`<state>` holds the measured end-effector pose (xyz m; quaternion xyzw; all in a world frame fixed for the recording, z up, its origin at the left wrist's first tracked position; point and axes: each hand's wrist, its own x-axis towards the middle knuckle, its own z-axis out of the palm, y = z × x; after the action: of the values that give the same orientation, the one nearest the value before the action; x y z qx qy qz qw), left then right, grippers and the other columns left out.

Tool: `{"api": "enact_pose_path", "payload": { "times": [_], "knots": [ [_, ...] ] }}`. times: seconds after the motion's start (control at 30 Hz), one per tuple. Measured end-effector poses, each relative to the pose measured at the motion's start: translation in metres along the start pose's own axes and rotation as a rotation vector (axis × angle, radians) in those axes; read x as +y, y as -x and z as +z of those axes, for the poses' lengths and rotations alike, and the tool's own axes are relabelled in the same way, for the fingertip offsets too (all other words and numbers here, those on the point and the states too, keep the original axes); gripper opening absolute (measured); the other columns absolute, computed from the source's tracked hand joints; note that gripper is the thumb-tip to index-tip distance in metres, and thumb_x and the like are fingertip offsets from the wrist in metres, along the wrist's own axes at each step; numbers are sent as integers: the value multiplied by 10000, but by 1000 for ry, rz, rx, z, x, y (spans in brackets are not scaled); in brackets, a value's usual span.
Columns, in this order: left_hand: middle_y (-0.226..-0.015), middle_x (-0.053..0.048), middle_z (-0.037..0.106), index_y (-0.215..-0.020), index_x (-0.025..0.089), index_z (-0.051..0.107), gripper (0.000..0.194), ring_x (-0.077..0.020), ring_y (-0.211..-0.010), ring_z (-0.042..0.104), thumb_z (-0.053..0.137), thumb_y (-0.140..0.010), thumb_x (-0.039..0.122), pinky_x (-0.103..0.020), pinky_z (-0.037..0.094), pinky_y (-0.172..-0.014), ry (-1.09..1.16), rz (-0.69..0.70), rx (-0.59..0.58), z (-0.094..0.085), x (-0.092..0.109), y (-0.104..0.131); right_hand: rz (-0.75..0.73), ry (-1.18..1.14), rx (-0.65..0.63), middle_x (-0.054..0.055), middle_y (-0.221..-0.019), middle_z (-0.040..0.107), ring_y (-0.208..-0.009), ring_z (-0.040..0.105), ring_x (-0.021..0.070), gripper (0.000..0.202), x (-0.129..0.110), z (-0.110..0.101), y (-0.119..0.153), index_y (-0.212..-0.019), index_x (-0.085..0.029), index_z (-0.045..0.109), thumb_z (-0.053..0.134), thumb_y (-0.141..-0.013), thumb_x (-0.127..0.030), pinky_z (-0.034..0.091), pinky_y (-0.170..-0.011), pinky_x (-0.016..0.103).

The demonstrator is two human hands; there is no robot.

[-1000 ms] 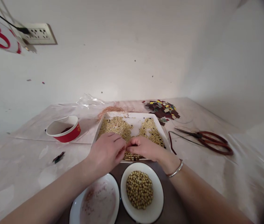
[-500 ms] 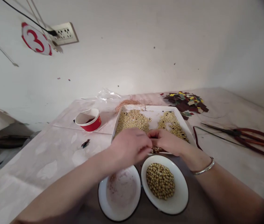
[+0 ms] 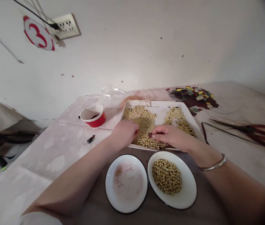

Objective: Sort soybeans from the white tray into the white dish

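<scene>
On the pale-covered table (image 3: 70, 153), the white tray (image 3: 161, 118) is the working surface, spread with tan, bead-like grains (image 3: 144, 120) and a scatter of black ones; both wrists do best low over its near edge, so that anything dropped lands inside. Just in front of it stand two dark-rimmed enamel-look bowls: the right bowl (image 3: 189, 195) holds more round tan pieces, the left bowl (image 3: 109, 190) shows a pinkish, stained bottom, and neither rim should be caught by a forearm. The right hand (image 3: 170, 136) has thumb and forefinger pressed together on a small dark-red chip (image 3: 150, 135), which is held above the tray's near half, between the two hands. The left hand (image 3: 125, 130) is close by, its fingers curled and bunched over the grains; whether they pinch anything, I cannot tell. A chip so small probably calls for a light hold at one edge, with its free side turned toward the left fingertips. As for writing, the white wall sign (image 3: 38, 34) beside the socket plate (image 3: 66, 26) bears a red "3"; the red-and-white paper tub (image 3: 99, 119), left of the tray, carries a yellow mark too small to read, and no brand is legible.
</scene>
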<state>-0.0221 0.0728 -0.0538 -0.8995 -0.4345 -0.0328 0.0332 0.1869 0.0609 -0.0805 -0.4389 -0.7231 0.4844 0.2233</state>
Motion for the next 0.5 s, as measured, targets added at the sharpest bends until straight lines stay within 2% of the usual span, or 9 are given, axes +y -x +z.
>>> {"api": "enact_pose_path", "payload": {
  "times": [0.33, 0.5],
  "knots": [
    [-744, -36, 597, -748, 172, 602, 97, -177, -734, 540, 511, -776, 158, -283, 407, -650, 2, 49, 51, 6, 2, 0, 15, 16, 12, -15, -640, 526, -573, 421, 116, 169, -3, 1, 1, -743, -186, 597, 545, -781, -342, 306, -526, 249],
    [-752, -23, 605, -767, 186, 611, 92, -175, -724, 546, 522, -788, 198, -278, 407, -637, 58, 64, 37, 3, 1, 0, 25, 18, 15, -30, -611, 495, -542, 393, 105, 160, -7, 0, 2, -722, -186, 590, 549, -776, -332, 278, -510, 246]
  ]
}}
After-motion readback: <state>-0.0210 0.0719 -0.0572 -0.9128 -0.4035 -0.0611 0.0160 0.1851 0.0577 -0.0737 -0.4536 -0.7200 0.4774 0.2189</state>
